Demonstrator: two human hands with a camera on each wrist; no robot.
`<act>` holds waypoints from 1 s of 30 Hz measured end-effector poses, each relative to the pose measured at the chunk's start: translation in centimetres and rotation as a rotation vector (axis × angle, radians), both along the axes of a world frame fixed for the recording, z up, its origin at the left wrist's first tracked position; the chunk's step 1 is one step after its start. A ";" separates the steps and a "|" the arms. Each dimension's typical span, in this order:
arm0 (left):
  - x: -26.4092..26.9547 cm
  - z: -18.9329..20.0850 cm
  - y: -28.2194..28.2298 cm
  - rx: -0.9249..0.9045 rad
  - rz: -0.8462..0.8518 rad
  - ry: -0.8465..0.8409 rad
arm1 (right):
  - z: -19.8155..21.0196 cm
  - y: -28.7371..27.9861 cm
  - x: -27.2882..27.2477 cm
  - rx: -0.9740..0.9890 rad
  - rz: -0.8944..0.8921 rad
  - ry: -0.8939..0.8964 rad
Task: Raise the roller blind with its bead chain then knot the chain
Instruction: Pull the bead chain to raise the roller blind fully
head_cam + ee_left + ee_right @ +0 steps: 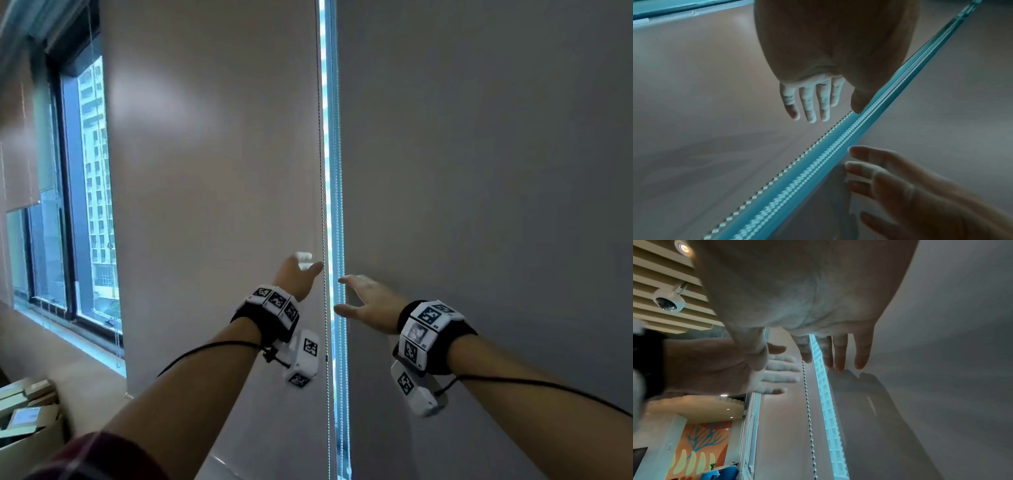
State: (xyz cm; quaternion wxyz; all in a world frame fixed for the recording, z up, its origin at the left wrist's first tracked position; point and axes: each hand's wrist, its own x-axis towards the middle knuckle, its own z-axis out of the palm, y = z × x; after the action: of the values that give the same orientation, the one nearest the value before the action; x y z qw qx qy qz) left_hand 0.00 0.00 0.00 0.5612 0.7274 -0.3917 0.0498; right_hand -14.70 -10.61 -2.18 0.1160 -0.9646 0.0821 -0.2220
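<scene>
Two grey roller blinds hang fully down, the left blind [212, 171] and the right blind [479, 171], with a thin bright gap between them. One bead chain [322, 205] hangs along the left blind's edge, and more bead strands [339, 205] hang inside the gap. My left hand [298, 274] is raised just left of the single chain with its fingers straight and its thumb [859, 104] beside the strands. My right hand [359, 298] spreads open just right of the gap, its fingers [838, 353] near the right blind. Neither hand holds a chain [807, 402].
An uncovered window [89, 205] with its own thin cords lies to the far left above a sill. Cardboard boxes [27, 411] sit low at the left. A dome camera [669, 300] hangs from the slatted ceiling.
</scene>
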 end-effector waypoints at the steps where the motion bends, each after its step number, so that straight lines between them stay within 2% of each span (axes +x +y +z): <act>1: 0.1 0.5 -0.6 -0.018 -0.030 0.009 | 0.0 -0.1 0.2 0.020 0.001 -0.009; 6: 0.1 3.4 -2.8 -0.088 -0.138 -0.055 | 0.1 -0.6 0.7 0.045 -0.007 -0.116; 10: -0.2 4.4 -3.4 -0.296 -0.260 0.063 | 0.4 -1.1 1.3 0.106 -0.015 -0.148; 12: -0.2 4.2 -3.1 -0.341 -0.298 0.070 | 0.4 -1.2 1.6 0.114 -0.006 -0.135; 16: -0.3 3.9 -2.0 -0.316 -0.275 0.061 | 0.0 -1.2 2.3 0.117 0.003 -0.127; 20: -1.6 2.2 -0.7 -0.327 -0.227 -0.111 | -0.1 -1.0 3.1 0.185 0.053 -0.189; 22: -2.6 1.6 0.0 -0.344 -0.221 -0.173 | 0.5 -0.5 3.5 0.324 0.107 -0.267; 26: -5.0 0.1 1.6 -0.375 -0.265 -0.156 | 4.2 2.0 3.6 0.800 0.315 -0.421; 28: -5.7 -1.4 2.3 -0.358 -0.274 -0.141 | 6.6 3.0 3.3 0.878 0.384 -0.451; 30: -6.4 -3.3 2.8 -0.281 -0.241 -0.149 | 8.7 3.9 3.3 0.851 0.429 -0.445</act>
State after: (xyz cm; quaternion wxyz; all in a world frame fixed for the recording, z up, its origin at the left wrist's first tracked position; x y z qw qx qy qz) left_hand -6.38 2.79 -3.32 0.6284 0.5842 -0.5056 0.0901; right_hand -11.43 -6.68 6.51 0.5548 -0.7570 -0.0609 -0.3397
